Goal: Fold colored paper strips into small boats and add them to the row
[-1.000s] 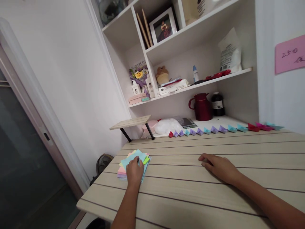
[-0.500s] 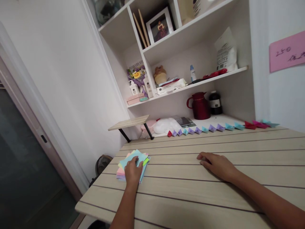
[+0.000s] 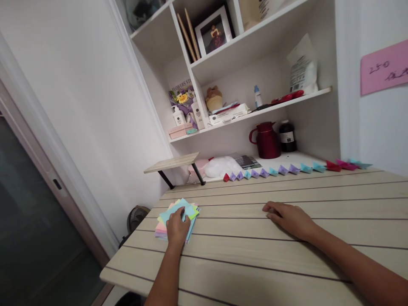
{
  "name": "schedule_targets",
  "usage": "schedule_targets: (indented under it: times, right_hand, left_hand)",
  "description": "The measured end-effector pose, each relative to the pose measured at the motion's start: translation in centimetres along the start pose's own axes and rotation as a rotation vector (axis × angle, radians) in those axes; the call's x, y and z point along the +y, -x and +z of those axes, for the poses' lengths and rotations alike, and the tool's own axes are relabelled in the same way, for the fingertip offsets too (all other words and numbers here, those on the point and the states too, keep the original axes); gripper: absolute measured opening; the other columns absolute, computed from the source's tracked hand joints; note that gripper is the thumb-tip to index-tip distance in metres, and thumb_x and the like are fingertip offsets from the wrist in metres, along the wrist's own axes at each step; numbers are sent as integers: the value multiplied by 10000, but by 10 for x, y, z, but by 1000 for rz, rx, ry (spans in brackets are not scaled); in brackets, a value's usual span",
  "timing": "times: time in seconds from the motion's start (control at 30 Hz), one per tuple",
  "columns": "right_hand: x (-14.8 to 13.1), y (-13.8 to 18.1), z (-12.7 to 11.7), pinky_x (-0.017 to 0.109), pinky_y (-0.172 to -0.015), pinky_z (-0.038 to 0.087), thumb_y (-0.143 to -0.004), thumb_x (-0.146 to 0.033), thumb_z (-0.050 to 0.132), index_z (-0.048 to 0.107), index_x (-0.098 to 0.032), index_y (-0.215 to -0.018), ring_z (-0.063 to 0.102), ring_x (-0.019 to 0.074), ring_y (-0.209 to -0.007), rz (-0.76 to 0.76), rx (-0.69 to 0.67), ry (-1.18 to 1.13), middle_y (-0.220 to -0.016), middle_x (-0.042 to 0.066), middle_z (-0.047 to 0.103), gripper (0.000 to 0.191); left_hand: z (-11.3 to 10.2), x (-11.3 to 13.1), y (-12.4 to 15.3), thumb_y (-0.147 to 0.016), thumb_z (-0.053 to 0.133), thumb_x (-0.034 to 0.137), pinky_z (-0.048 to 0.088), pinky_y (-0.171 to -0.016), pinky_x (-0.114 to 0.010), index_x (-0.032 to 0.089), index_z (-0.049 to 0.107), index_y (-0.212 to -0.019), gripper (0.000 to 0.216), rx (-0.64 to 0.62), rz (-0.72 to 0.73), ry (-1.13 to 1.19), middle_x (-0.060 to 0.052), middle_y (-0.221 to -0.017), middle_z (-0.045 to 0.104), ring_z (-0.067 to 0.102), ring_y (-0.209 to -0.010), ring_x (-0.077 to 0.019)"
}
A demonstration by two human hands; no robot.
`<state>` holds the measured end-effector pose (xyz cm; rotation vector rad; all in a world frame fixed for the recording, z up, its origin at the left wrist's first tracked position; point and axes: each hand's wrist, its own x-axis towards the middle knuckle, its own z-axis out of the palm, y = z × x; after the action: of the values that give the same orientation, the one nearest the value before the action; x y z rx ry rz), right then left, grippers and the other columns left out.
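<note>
My left hand (image 3: 177, 224) rests on a stack of coloured paper sheets (image 3: 161, 233) at the table's left side. Its fingers bend over a light blue sheet (image 3: 182, 205) on top, with the thumb and forefinger apart and no sheet visibly gripped. Pink, yellow, green and purple edges fan out beneath the blue one. Away to the right, my right hand (image 3: 288, 217) lies on the bare tabletop, fingers loosely bent and thumb apart, holding nothing.
Along the table's back edge runs a row of small folded paper pieces (image 3: 282, 170). Behind it stand a red jug (image 3: 268, 142) and a dark bottle (image 3: 287, 137). A small raised wooden stand (image 3: 172, 162) is at the back left. A pink note (image 3: 384, 68) hangs on the right wall.
More of the green sheet's edge shows beside the blue top sheet, near my left fingers. Both hands stay nearly in place; the whole view has shifted slightly.
</note>
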<state>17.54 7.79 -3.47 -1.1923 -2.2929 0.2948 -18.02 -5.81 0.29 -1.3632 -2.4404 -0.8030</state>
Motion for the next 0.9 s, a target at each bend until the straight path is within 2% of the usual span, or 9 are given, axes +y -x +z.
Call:
schedule_targets:
  times: [0.2,0.3,0.43,0.53,0.6,0.63,0.73,0.8,0.9]
  right_hand:
    - [-2,0,-1,355,-735,423,-829,-314,459,624,-294,-923,663,238,-819,14,-9,-16,-927,-5,740,190]
    - [-1,0,-2,360,-744,422,-818,-314,471,634,-296,-911,661,249,-824,21,-7,-54,-926,3,741,189]
    - [0,-1,-3,365,-745,420,-801,-305,493,646,-300,-891,653,258,-808,32,-5,-127,-878,5,734,178]
    - [-1,-2,-4,371,-760,432,-786,-302,519,653,-292,-897,647,258,-804,42,8,-195,-853,8,717,175]
    - [-2,-3,-5,368,-773,448,-779,-307,535,648,-276,-958,642,247,-815,55,25,-259,-872,20,702,214]
    - [-3,-3,-7,361,-776,460,-780,-314,539,637,-267,-1012,640,237,-820,63,34,-295,-892,28,691,256]
    - [-4,-3,-15,338,-775,503,-821,-369,520,540,-246,-1222,647,196,-813,91,61,-414,-977,47,652,421]
    - [-4,-1,-24,339,-817,515,-862,-450,488,434,-277,-1333,655,191,-923,128,86,-533,-1131,66,614,505]
    - [-2,2,-37,387,-914,482,-890,-554,450,399,-309,-1355,634,223,-1063,240,44,-1057,-1241,84,589,529]
  left_hand:
    - [-2,-3,-1,-858,499,198,430,-814,-268,222,657,-1113,301,61,-42,3,-49,-1058,716,632,-993,-200]
    - [-7,-3,0,-879,469,223,429,-803,-309,212,679,-1039,265,134,-93,-21,-74,-972,725,643,-941,-230]
    - [-16,5,9,-909,411,231,302,-1008,-443,188,666,-1065,301,261,-72,-51,-123,-1027,704,586,-1063,-285]
    - [-23,24,18,-915,428,234,182,-1109,-425,228,662,-1070,281,279,79,24,-79,-1128,685,538,-1150,-244]
    - [-26,45,22,-883,496,228,182,-1121,-424,230,688,-989,219,215,220,274,-75,-1078,701,542,-1145,-247]
    - [-27,58,23,-861,539,242,216,-1114,-416,231,697,-945,180,159,228,450,-72,-1066,704,545,-1140,-250]
    - [-26,102,22,-768,669,323,375,-1019,-375,203,688,-898,178,-71,-52,1176,-70,-1039,707,568,-1114,-265]
    - [-19,128,20,-749,682,405,492,-856,-356,183,666,-969,313,-206,-108,1324,-70,-986,719,642,-974,-252]
    - [2,156,23,-797,620,385,537,-734,-323,153,662,-909,261,-379,-191,1461,-95,-907,728,685,-847,-221]
